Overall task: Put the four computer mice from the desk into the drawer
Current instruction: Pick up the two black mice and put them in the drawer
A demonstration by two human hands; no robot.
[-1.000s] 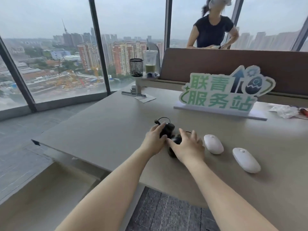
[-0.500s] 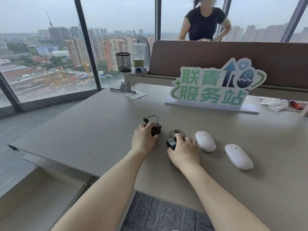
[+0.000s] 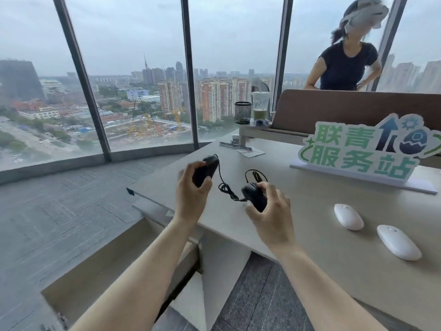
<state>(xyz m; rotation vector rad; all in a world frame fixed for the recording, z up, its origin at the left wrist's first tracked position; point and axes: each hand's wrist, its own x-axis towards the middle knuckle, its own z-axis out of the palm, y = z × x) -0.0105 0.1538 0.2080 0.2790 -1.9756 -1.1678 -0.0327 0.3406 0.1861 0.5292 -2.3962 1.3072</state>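
Note:
My left hand (image 3: pixel 192 192) grips a black wired mouse (image 3: pixel 205 169), lifted above the desk's left corner. My right hand (image 3: pixel 269 211) grips a second black wired mouse (image 3: pixel 254 195), also raised off the desk (image 3: pixel 322 240). Their black cables (image 3: pixel 226 188) dangle in a bundle between the two hands. Two white mice lie on the desk to the right: one (image 3: pixel 348 216) nearer the middle, the other (image 3: pixel 398 242) closer to the front right. Below the desk's left edge an open pale drawer (image 3: pixel 100 278) sticks out, partly hidden by my left forearm.
A green and white standing sign (image 3: pixel 365 151) occupies the back of the desk. A mesh pen cup (image 3: pixel 242 112) and a drink cup (image 3: pixel 260 106) stand on a raised shelf. Another person (image 3: pixel 346 68) stands behind the brown divider (image 3: pixel 358 108). Glass windows lie to the left.
Both hands have lifted their black mice off the desk and moved left, toward the desk's corner. The view has swung left and the open drawer shows below.

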